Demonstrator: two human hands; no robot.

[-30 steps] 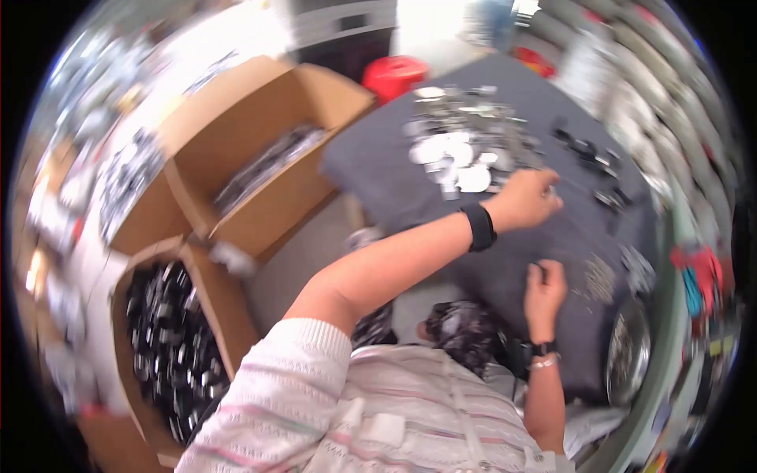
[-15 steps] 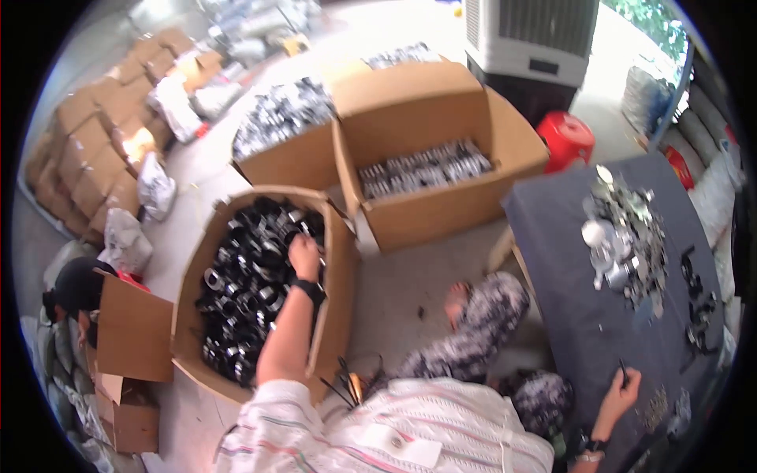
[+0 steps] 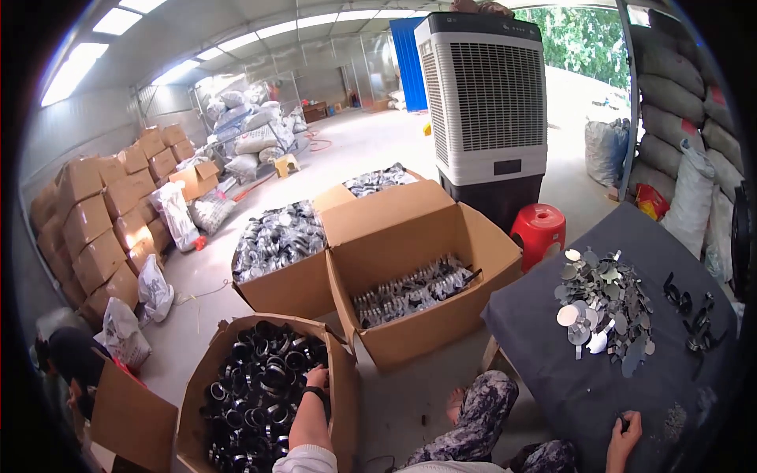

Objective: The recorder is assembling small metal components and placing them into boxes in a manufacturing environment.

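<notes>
My left hand [image 3: 317, 378] reaches down into a cardboard box [image 3: 347, 410] full of black ring-shaped bands [image 3: 266, 377] with shiny edges. It is at the box's right side, fingers curled; what they hold, if anything, is hidden. At the right, my right hand [image 3: 624, 438] rests low over the dark cloth-covered table [image 3: 544, 347]. Its fingers are closed on a small dark piece [image 3: 624, 424], mostly covered by them. Farther up the table lies a pile of flat, shiny metal discs and tabbed plates [image 3: 611, 307]. Several black bands [image 3: 698, 323] lie near the right edge.
Beyond the box stand a carton [image 3: 410, 213] of rowed, wrapped pieces and another carton [image 3: 284, 296] heaped with wrapped bands. A red stool [image 3: 540, 234] and an air cooler [image 3: 493, 110] are behind the table. Another person [image 3: 71, 359] is at far left, beside an open box [image 3: 134, 414].
The view has tilted up, showing more of the hall. My left hand has shifted toward the box's right wall. My right hand is still by the table's near part, closed on the small dark piece.
</notes>
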